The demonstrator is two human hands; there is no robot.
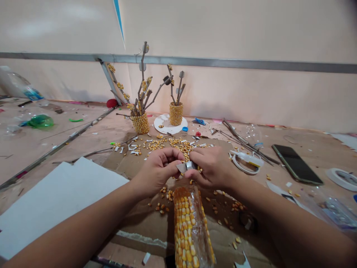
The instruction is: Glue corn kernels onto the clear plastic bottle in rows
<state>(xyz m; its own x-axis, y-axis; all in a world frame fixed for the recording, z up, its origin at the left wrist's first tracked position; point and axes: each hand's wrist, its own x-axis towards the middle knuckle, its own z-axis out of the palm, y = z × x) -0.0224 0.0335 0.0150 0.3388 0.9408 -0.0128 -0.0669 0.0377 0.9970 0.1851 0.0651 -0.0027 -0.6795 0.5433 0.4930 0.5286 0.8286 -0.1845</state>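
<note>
Right hand [213, 169] closed on knife [190, 166]; left hand [154, 171] curled at blade tip, can't tell if gripping anything. Corn-covered tube [184, 227] between forearms. Bottle's blue label [32, 93]: unreadable.

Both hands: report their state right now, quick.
Right hand: closed, holding a small bladed tool.
Left hand: curled closed by the bladed tool's tip; whether it holds anything cannot be told.
</note>
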